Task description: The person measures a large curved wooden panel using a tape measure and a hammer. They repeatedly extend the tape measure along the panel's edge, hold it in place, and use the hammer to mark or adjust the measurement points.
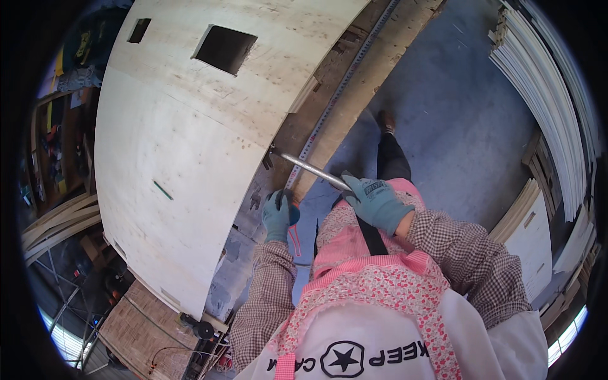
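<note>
My left hand (277,215), in a blue-green work glove, is closed round a dark tape measure (294,214) with a red wrist strap. Its pale blade (337,95) runs out far ahead along a wooden board (373,82). In my right hand (378,201), gloved alike, is the end of a shiny metal-shafted hammer (310,168). The shaft crosses over the blade, and its dark head lies at the edge of a large plywood sheet (183,120); whether it touches the sheet I cannot tell. A green pencil (163,190) rests on the plywood.
Two rectangular holes are cut in the plywood, the larger hole (225,49) nearer its middle. Stacked pale panels (538,82) stand on the right, beyond the grey floor (443,114). A power tool (197,328) lies at lower left, near wooden strips (60,221).
</note>
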Demonstrator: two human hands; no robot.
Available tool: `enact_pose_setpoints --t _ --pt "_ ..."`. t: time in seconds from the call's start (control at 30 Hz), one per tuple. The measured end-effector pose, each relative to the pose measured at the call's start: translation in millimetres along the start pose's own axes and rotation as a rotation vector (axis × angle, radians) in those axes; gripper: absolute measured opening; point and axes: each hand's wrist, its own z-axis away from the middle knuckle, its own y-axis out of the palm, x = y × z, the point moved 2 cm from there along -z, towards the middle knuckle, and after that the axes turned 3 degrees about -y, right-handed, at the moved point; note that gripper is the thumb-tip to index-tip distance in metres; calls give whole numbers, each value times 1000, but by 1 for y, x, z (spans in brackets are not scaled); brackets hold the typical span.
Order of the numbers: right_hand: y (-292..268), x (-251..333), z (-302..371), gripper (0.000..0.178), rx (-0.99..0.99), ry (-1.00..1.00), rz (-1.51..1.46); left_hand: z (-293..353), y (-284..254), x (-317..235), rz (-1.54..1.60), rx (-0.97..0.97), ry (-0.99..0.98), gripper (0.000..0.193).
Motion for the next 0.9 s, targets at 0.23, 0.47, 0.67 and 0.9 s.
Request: enact_pose_setpoints --t 0.23,0.47,0.67,0.9 --pt "-4 -4 2 37 -55 14 2 -1 0 5 18 19 -2 28" --pt "3 -8 -2 39 -123 -27 -3 -2 -1 4 24 27 18 28" --pt "1 -13 -5 39 -143 -49 -56 -1 -3 -5 21 -12 30 25" --pt "-11 -4 -11 42 -98 3 -58 -2 -1 2 28 23 -15 27"
